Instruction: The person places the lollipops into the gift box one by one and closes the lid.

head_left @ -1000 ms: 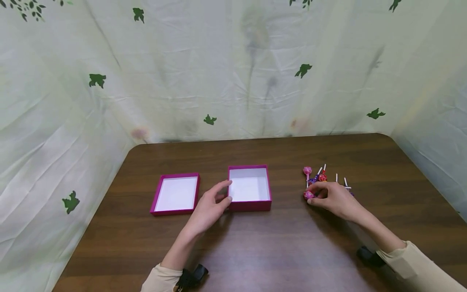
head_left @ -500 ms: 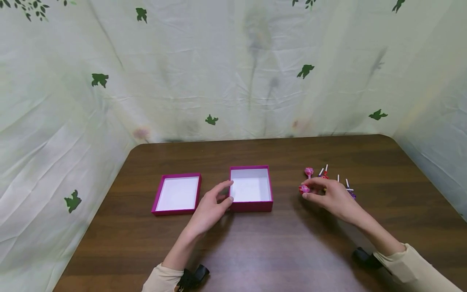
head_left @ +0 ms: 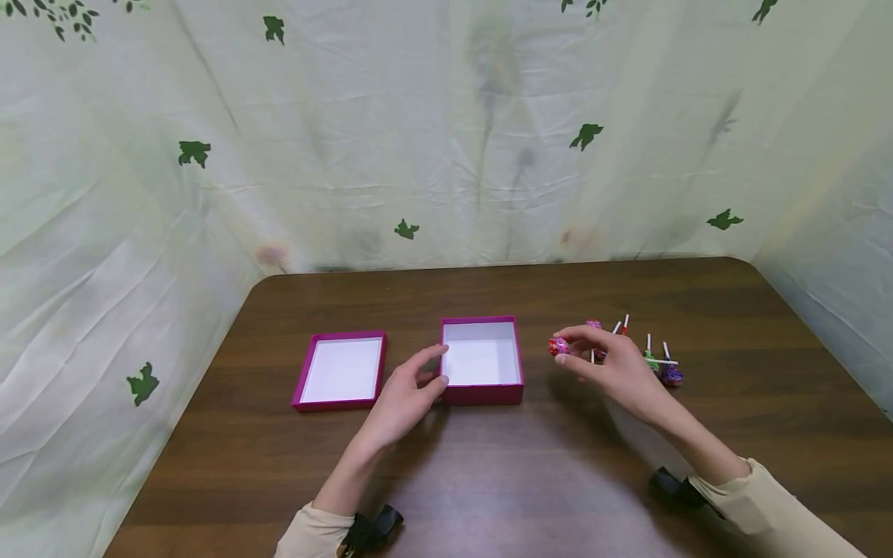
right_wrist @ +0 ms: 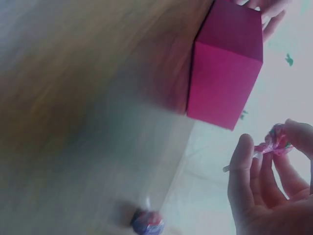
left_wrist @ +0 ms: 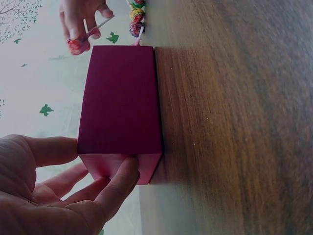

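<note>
My right hand [head_left: 614, 368] pinches a red and pink wrapped lollipop [head_left: 558, 346] above the table, between the box and the other lollipops. Its white stick shows in both wrist views. My left hand [head_left: 405, 401] touches the left side of a magenta box [head_left: 481, 395], thumb near its front corner. In the left wrist view, fingers [left_wrist: 117, 188] lie against the box's side wall. The box stands upright with its white inside facing up, and no lollipop shows in it. Several lollipops [head_left: 672, 376] lie right of the box, partly hidden by my right hand.
A shallow magenta lid [head_left: 338, 370] with a white inside lies left of the box, inner side up. The brown wooden table [head_left: 488, 480] reaches back to a pale curtain [head_left: 335, 139] with green leaf prints. Dark wrist cameras sit at both sleeves.
My right hand has lifted the red and pink lollipop from the group and carried it left toward the box. My left hand stays at the box.
</note>
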Motion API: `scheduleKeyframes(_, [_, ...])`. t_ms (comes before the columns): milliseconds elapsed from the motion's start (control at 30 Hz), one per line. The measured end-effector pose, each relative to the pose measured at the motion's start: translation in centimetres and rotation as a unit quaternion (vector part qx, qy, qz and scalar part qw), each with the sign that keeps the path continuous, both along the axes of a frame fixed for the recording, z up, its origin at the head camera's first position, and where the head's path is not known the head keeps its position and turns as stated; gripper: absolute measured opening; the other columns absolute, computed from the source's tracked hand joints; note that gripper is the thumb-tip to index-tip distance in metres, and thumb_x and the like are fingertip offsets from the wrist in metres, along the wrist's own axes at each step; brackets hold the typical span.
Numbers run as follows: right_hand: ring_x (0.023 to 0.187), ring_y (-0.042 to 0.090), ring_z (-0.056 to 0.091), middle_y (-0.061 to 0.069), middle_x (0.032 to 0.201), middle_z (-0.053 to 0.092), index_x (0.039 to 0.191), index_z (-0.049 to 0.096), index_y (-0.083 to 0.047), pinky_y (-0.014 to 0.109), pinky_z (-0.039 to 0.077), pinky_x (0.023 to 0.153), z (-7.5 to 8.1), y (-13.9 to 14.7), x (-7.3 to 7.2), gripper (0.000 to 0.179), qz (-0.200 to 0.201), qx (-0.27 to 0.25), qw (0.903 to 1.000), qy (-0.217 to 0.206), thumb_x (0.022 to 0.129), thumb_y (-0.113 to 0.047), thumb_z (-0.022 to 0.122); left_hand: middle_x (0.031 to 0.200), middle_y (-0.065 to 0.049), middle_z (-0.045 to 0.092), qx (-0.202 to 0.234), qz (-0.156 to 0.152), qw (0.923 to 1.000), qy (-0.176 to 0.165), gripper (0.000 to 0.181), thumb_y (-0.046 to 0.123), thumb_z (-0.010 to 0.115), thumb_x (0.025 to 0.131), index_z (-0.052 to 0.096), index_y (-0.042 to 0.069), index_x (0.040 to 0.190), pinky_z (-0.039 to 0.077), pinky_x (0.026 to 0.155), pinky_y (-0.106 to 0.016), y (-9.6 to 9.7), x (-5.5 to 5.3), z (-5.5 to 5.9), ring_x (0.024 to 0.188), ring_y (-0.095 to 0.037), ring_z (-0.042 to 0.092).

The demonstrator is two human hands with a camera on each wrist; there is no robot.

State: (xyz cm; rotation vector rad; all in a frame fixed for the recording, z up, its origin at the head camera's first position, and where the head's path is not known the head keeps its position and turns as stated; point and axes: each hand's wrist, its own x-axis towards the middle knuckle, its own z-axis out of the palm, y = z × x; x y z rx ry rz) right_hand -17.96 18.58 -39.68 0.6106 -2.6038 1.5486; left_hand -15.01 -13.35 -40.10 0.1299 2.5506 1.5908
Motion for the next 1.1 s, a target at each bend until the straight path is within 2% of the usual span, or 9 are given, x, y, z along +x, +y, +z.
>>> scheduleKeyframes(133, [0.081,0.025,0.063,0.002,0.099,0.069,0.114,0.068,-0.018,0.038,0.056,0.062,0.4,-1.0,-0.1,0.026,0.012,-0.033,0.9993,-0.01,0.089,-0.018,0.075,0.146,-0.006,0.047,0.0,0.002,1.0,-0.003,0.046,0.016,0.062,0.096,0.053,0.016,0.142,0.046,0.095,-0.053,0.1,0.0,0.0,0.124,-0.036,0.053])
scheduleKeyframes(300, [0.086,0.033,0.063,0.007,0.103,0.069,0.115,0.066,-0.012,0.044,0.057,0.062,0.9,-2.4,-0.2,0.028,0.028,-0.066,0.9972,-0.021,0.089,-0.015,0.075,0.146,-0.007,0.047,0.001,0.003,1.0,-0.005,0.046,0.016,0.061,0.096,0.053,0.016,0.141,0.046,0.095,-0.053,0.1,0.0,-0.1,0.124,-0.036,0.053])
scheduleKeyframes(500, [0.088,0.028,0.062,0.008,0.099,0.066,0.116,0.065,-0.011,0.044,0.057,0.063,1.5,-4.2,-0.7,0.029,0.039,-0.084,0.9949,-0.039,0.089,-0.017,0.075,0.146,-0.006,0.047,0.006,0.0,1.0,-0.004,0.047,0.016,0.061,0.096,0.053,0.016,0.142,0.047,0.095,-0.053,0.0,0.0,-0.1,0.124,-0.036,0.052])
scheduleKeyframes(633, [0.089,0.032,0.062,0.009,0.1,0.067,0.115,0.066,-0.01,0.049,0.056,0.065,2.1,-5.5,-0.8,0.027,0.051,-0.094,0.9929,-0.053,0.089,-0.015,0.074,0.146,-0.006,0.047,0.007,-0.001,1.0,-0.002,0.047,0.016,0.061,0.096,0.053,0.016,0.142,0.047,0.094,-0.053,0.0,0.0,-0.1,0.124,-0.036,0.053])
scheduleKeyframes(767, [0.088,0.035,0.062,0.011,0.099,0.067,0.114,0.066,-0.005,0.041,0.056,0.066,3.8,-6.9,-0.4,0.025,0.061,-0.086,0.9937,-0.037,0.089,-0.009,0.072,0.147,-0.007,0.046,0.006,0.001,0.9999,-0.008,0.046,0.016,0.061,0.096,0.053,0.017,0.142,0.047,0.094,-0.053,0.0,0.0,-0.1,0.124,-0.037,0.052])
scheduleKeyframes(867, [0.089,0.031,0.062,0.01,0.1,0.068,0.113,0.066,-0.002,0.033,0.054,0.067,4.8,-7.8,-0.1,0.025,0.064,-0.076,0.9948,-0.024,0.089,-0.006,0.072,0.147,-0.008,0.046,0.005,0.002,0.9999,-0.012,0.046,0.016,0.061,0.096,0.053,0.016,0.141,0.047,0.094,-0.053,0.1,-0.1,-0.1,0.124,-0.038,0.052])
scheduleKeyframes(1100, [0.088,0.03,0.061,0.012,0.099,0.068,0.11,0.066,0.001,0.029,0.048,0.063,4.8,-9.3,-0.9,0.022,0.079,-0.059,0.995,-0.018,0.089,-0.004,0.071,0.146,-0.009,0.047,0.006,-0.003,0.9999,-0.012,0.046,0.015,0.06,0.096,0.053,0.014,0.141,0.047,0.094,-0.054,0.0,-0.2,-0.1,0.124,-0.039,0.053])
